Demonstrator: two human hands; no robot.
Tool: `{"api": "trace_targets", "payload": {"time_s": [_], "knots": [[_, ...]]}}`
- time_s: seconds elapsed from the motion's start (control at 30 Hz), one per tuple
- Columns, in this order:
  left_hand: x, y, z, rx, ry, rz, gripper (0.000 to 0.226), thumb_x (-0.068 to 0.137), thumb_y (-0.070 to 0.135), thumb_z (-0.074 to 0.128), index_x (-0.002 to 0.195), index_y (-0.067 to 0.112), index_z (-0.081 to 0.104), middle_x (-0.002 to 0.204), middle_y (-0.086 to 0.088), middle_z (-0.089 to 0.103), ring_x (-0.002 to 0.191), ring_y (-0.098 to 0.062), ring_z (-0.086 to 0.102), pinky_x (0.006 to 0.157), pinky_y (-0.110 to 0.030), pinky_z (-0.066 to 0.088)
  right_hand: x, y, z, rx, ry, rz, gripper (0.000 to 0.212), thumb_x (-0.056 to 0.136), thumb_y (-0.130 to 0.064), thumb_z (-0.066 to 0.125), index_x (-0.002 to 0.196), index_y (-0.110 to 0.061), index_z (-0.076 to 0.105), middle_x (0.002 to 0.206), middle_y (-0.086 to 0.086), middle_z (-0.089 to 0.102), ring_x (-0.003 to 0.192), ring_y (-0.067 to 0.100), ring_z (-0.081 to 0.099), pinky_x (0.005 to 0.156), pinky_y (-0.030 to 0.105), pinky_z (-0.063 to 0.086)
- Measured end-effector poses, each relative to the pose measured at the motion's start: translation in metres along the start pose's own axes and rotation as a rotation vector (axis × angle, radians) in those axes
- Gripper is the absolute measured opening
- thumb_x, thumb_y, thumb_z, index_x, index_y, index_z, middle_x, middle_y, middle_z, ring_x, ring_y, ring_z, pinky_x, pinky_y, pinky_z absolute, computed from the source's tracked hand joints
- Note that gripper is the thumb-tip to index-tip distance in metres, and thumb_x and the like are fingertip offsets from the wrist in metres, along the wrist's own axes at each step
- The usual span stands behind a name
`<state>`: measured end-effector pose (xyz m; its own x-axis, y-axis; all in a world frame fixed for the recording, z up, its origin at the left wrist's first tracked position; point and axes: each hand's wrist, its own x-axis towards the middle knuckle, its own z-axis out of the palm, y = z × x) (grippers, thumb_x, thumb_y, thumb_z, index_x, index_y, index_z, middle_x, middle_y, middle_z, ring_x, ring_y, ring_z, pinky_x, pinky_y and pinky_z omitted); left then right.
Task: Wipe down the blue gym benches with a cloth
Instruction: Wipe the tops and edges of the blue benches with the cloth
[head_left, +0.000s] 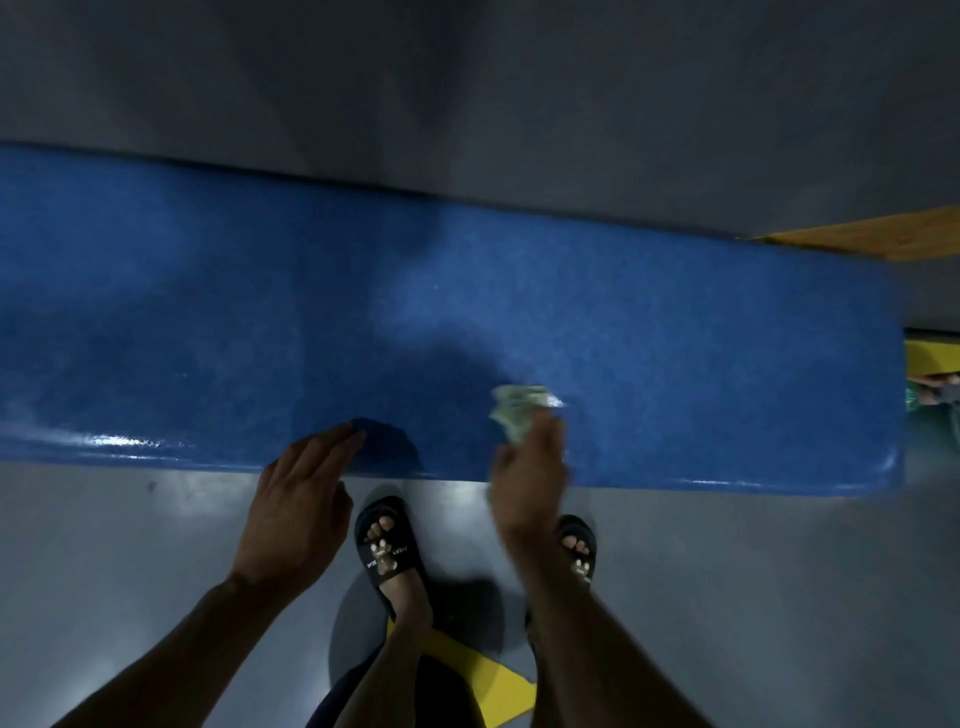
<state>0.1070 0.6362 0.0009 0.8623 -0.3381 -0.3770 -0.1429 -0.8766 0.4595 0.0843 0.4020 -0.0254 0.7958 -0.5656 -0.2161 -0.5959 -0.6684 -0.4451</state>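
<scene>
Head view: we look straight down on our two bare forearms.
Bench (208, 322): long blue pad, speckled glossy vinyl, rounded edges; spans the frame, ends at right.
Cloth (517, 410): pale, crumpled wad on the bench's near part.
Right hand (527, 475): blurred, fingers clutching the cloth.
Left hand (298, 509): released, fingers straight, fingertips on the bench's near edge.
Floor (130, 561): smooth grey, with a yellow marking.
Sandals (387, 551): black slides on our feet.
</scene>
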Motion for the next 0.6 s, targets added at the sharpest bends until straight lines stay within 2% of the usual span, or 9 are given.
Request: {"api": "trace_targets", "payload": {"time_s": [0.07,0.13,0.2,0.27,0.33,0.4,0.43,0.53,0.6], "knots": [[0.000,-0.002,-0.003,-0.001,0.006,-0.005,0.062,0.082,0.018,0.049,0.144,0.019,0.044,0.147,0.000,0.046,0.131,-0.023,0.042,0.104,-0.045,0.039,-0.019,-0.036,0.008,0.033,-0.160,-0.117,0.051,0.084,-0.003,0.058,0.133,-0.009,0.045,0.128,0.013,0.050,0.104,0.030,0.061,0.081,0.038,0.055],[0.002,-0.004,-0.005,0.000,0.010,-0.006,0.062,0.082,0.017,0.048,0.143,0.019,0.045,0.147,-0.001,0.047,0.130,-0.024,0.042,0.103,-0.046,0.040,-0.013,-0.035,-0.007,0.001,-0.302,-0.271,0.045,0.089,-0.007,0.054,0.133,-0.013,0.045,0.130,0.010,0.047,0.103,0.027,0.060,0.080,0.032,0.052],[0.004,-0.006,-0.007,-0.005,0.013,-0.009,0.061,0.082,0.017,0.048,0.143,0.019,0.045,0.146,-0.002,0.048,0.130,-0.025,0.043,0.104,-0.047,0.040,0.013,0.001,-0.029,-0.080,-0.294,-0.373,0.040,0.090,-0.014,0.051,0.130,-0.014,0.050,0.127,0.010,0.051,0.100,0.030,0.061,0.078,0.032,0.049],[0.005,-0.010,-0.009,-0.005,0.017,-0.012,0.060,0.083,0.018,0.047,0.143,0.018,0.045,0.145,-0.003,0.048,0.129,-0.026,0.043,0.104,-0.048,0.039,0.045,0.046,-0.060,-0.152,-0.214,-0.308,0.041,0.091,-0.029,0.042,0.128,-0.014,0.052,0.120,0.011,0.054,0.097,0.033,0.061,0.078,0.031,0.045],[0.006,-0.014,-0.009,0.001,0.014,-0.013,0.059,0.084,0.019,0.047,0.142,0.019,0.045,0.145,-0.003,0.048,0.129,-0.026,0.043,0.105,-0.047,0.038,0.074,0.090,-0.091,-0.202,-0.053,-0.110,0.052,0.086,-0.039,0.036,0.123,-0.007,0.055,0.112,0.020,0.054,0.091,0.039,0.059,0.075,0.035,0.045],[0.006,-0.018,-0.009,0.004,0.012,-0.022,0.059,0.084,0.019,0.047,0.142,0.019,0.044,0.146,-0.002,0.047,0.130,-0.026,0.042,0.106,-0.047,0.037,0.084,0.103,-0.107,-0.198,0.024,0.133,0.045,0.086,-0.031,0.044,0.117,-0.001,0.055,0.108,0.026,0.052,0.092,0.043,0.057,0.076,0.040,0.043],[0.006,-0.020,-0.009,0.001,0.010,-0.026,0.059,0.083,0.019,0.047,0.142,0.019,0.045,0.146,-0.002,0.047,0.131,-0.025,0.042,0.107,-0.047,0.037,0.082,0.095,-0.102,-0.199,0.050,0.196,0.038,0.088,-0.023,0.046,0.117,0.000,0.054,0.109,0.027,0.051,0.093,0.044,0.056,0.077,0.042,0.043],[0.004,-0.021,-0.010,-0.015,0.012,-0.030,0.061,0.082,0.017,0.049,0.142,0.019,0.045,0.147,-0.001,0.047,0.132,-0.026,0.042,0.106,-0.050,0.039,0.049,0.033,-0.047,-0.136,0.037,0.121,0.041,0.089,-0.014,0.044,0.127,-0.003,0.050,0.115,0.020,0.053,0.097,0.038,0.056,0.078,0.040,0.043],[0.004,-0.020,-0.011,-0.004,0.003,-0.024,0.062,0.081,0.017,0.050,0.142,0.018,0.045,0.147,-0.001,0.047,0.133,-0.026,0.042,0.106,-0.050,0.039,0.014,-0.024,-0.004,-0.077,-0.055,0.057,0.041,0.090,-0.009,0.052,0.130,-0.009,0.045,0.118,0.013,0.053,0.097,0.029,0.058,0.077,0.037,0.048]]}}
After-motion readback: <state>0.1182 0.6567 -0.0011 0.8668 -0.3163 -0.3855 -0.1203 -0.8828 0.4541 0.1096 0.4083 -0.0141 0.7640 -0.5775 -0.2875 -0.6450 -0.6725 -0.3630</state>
